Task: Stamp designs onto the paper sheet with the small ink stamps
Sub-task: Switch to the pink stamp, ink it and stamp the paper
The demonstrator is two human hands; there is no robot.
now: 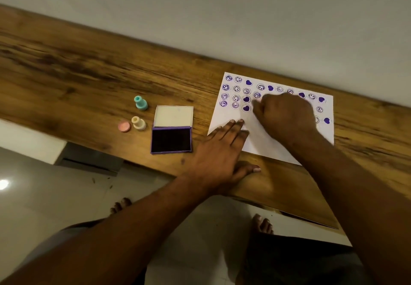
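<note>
right hand [287,115] sits curled, knuckles up, on the paper sheet [262,139]; what it pinches is hidden. bare paper lies at its 7 o'clock. left hand [219,151] lies flat, fingertips pinning the sheet's edge, ink pad [171,140] at its 9 o'clock.

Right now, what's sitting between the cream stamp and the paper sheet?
The purple ink pad, open with its lid folded back, lies on the table between the cream stamp and the paper sheet. The head view shows this.

Ink pad [171,140] (lid open) stands between stamps [140,103] and paper [262,139].
</note>
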